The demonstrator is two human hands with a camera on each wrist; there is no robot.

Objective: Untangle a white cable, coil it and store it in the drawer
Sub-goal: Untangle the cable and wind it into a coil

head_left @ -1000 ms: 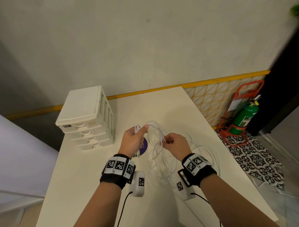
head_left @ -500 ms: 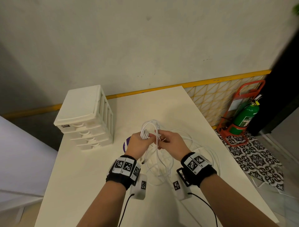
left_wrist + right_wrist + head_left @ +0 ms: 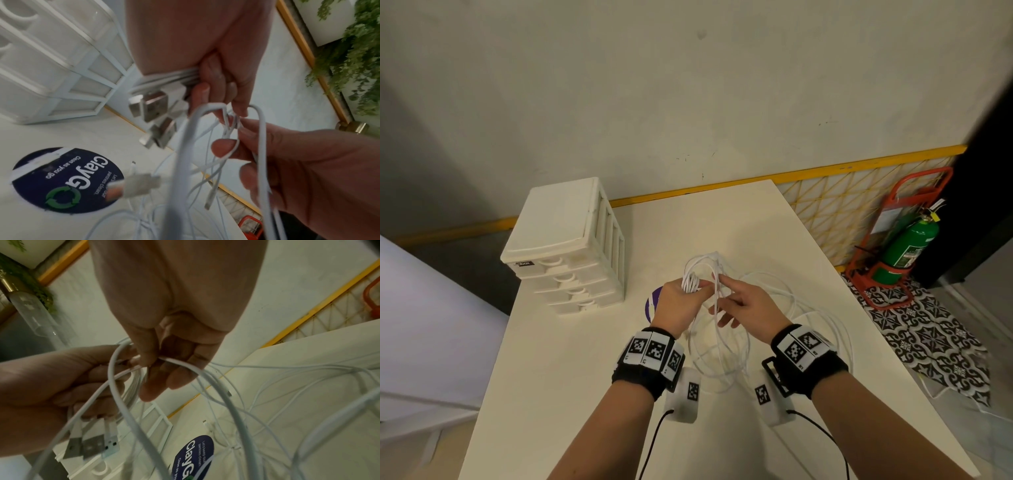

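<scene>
Table (image 3: 592, 359): white top running from the near edge away to the wall at 12 o'clock; everything else sits on or hangs over it.
Drawer unit (image 3: 565, 246): white plastic stack at about 10 o'clock from the hands, four drawer fronts with scooped pulls, all pushed in, standing well apart from the hands.
White cable (image 3: 717, 329): a loose tangle of thin white strands, held up above the middle of the table. The gathered loops hang with their long axis roughly vertical, arching to 12 o'clock over the hands and drooping to 6 o'clock onto the tabletop; wider loops sprawl flat toward 3 o'clock. Several strands cross, so I cannot tell how many separate cables there are.
Left hand (image 3: 681, 305): fingers curled tight round a bunch of strands; in the left wrist view flat metal USB plugs (image 3: 153, 108) stick out below the fist, pointing down toward the table.
Right hand (image 3: 748, 308): just beside the left at 3 o'clock, thumb and fingers pinching one strand, forefinger stretched toward the left hand.
Sticker (image 3: 65, 180): round, dark purple, with white "ClayGo" lettering, flat on the table at 9 o'clock under the left hand.
</scene>
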